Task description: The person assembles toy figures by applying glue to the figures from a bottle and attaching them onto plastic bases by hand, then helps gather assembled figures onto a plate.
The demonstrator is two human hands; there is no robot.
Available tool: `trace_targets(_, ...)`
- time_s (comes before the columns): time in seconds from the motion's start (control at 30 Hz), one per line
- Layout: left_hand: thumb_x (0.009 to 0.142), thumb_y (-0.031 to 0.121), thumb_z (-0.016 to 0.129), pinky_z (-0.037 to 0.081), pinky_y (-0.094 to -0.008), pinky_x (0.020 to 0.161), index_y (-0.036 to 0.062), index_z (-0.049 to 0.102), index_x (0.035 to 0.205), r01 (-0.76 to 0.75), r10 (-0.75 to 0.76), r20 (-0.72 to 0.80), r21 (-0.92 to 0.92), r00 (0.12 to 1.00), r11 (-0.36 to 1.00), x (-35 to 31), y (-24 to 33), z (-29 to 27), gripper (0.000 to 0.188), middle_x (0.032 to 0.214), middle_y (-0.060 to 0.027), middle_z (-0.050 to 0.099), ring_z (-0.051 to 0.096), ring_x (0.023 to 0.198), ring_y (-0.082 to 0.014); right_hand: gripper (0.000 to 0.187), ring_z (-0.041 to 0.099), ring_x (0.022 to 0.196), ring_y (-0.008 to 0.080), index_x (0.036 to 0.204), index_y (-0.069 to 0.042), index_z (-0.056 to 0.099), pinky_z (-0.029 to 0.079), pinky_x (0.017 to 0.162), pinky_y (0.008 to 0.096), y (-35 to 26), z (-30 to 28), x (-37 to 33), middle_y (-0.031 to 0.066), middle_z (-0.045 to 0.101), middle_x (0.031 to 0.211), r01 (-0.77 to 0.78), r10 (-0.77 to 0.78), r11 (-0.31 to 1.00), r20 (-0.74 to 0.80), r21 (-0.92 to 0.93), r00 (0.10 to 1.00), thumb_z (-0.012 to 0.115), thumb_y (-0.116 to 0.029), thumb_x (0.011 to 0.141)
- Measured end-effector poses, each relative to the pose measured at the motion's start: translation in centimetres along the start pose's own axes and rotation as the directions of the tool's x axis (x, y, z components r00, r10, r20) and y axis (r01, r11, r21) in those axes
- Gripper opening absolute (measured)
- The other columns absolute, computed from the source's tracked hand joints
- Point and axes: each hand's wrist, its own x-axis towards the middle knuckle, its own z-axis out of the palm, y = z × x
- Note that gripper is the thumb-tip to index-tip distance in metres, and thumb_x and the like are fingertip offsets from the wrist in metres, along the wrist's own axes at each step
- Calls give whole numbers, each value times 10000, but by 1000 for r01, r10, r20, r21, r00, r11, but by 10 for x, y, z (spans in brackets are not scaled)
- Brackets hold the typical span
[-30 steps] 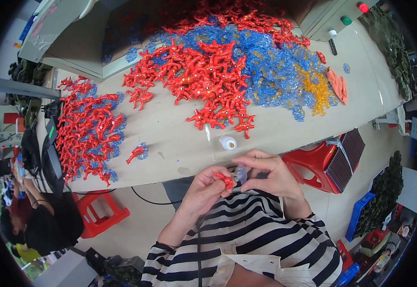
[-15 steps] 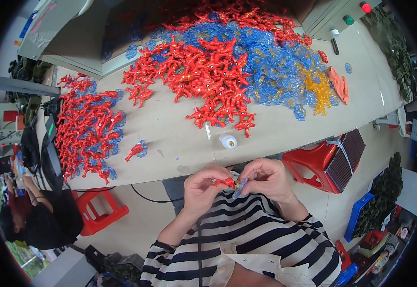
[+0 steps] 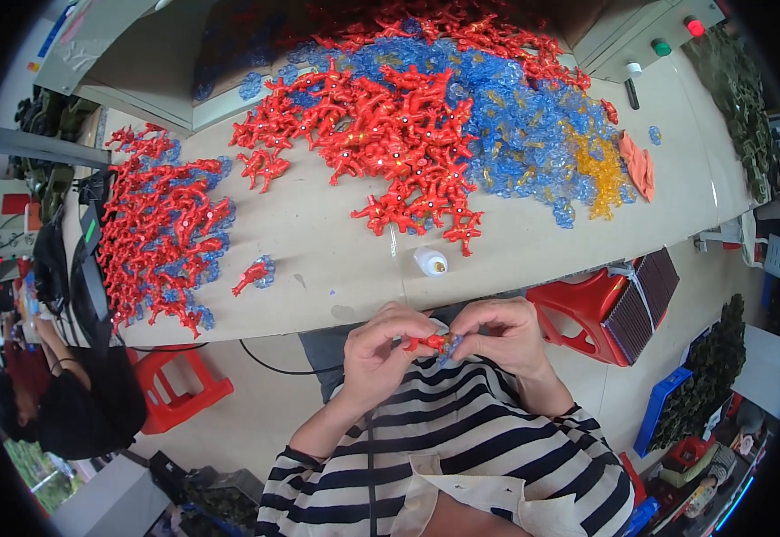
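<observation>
Over my lap, just off the table's near edge, my left hand (image 3: 377, 351) pinches a small red plastic figure (image 3: 427, 343). My right hand (image 3: 502, 338) is closed on a clear blue plastic piece (image 3: 451, 347). The two parts meet between my fingertips; whether they are joined I cannot tell. On the table ahead stands a small white bottle (image 3: 430, 262). To its left lies a red figure with a blue piece attached (image 3: 254, 276).
A large heap of red figures (image 3: 390, 134) spreads beside clear blue pieces (image 3: 515, 125) and yellow pieces (image 3: 600, 174). Rows of red-and-blue figures (image 3: 161, 233) fill the table's left end. An orange cloth-like item (image 3: 637, 166) lies right. Red stools (image 3: 179, 394) stand below; another person sits far left.
The red figure and the blue piece are closer together, with the blue piece turned slightly. Both hands keep their grip. The whole view has shifted a little.
</observation>
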Motion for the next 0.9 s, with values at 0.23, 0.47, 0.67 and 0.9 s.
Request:
trace_targets(0.23, 688, -138, 617, 489, -315, 731, 21, 630, 882, -32, 32, 6, -38, 999, 999, 1, -5, -1, 252, 882, -84, 649, 597, 845, -225, 191, 620, 680, 142, 831, 29, 665, 478, 567, 234, -21, 16, -2, 119, 657, 834, 31, -66, 963, -124, -268, 990, 749, 5, 661)
trace_targets(0.47, 744, -91, 600, 496, -284, 693, 17, 629, 830, -197, 191, 50, 235, 980, 952, 6, 2, -3, 141, 850, -149, 644, 592, 794, -209, 234, 616, 685, 155, 904, -1, 679, 507, 590, 238, -21, 24, -11, 113, 635, 815, 143, -244, 840, -129, -524, 961, 720, 29, 675)
trace_targets(0.67, 746, -130, 580, 520, -272, 683, 7, 626, 852, 54, -56, -13, -119, 998, 991, 1, -5, 0, 179, 889, -148, 635, 603, 817, -197, 371, 640, 720, 186, 1001, -9, 647, 565, 634, 257, -15, 21, -6, 118, 602, 870, 248, -295, 826, -13, -507, 955, 613, 159, 672)
trace_targets(0.9, 702, -167, 578, 536, -310, 718, -2, 628, 838, -50, 50, -2, -179, 999, 983, 1, -10, -1, 219, 876, -148, 642, 611, 796, -209, 371, 633, 705, 183, 991, 9, 643, 547, 608, 253, -9, 22, -4, 109, 599, 863, 374, -429, 764, 18, -525, 903, 655, 133, 642)
